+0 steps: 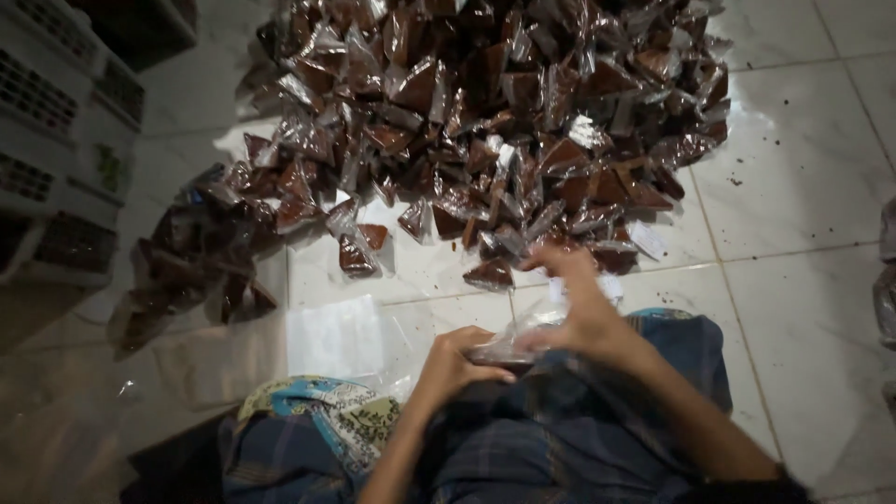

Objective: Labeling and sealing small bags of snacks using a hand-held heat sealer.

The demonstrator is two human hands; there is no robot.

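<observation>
At nine o'clock, white crates (56, 140) stand beside a big bag (187, 261) of packets. The left hand (457, 364) has its grip clenched on a small dark-filled packet (499, 353) over the lap. The right hand (579, 308), blurred, pinches its clear top. At twelve o'clock lies the pile (504, 121). The step looks like closing the packet; next calls for a tight twist.
</observation>
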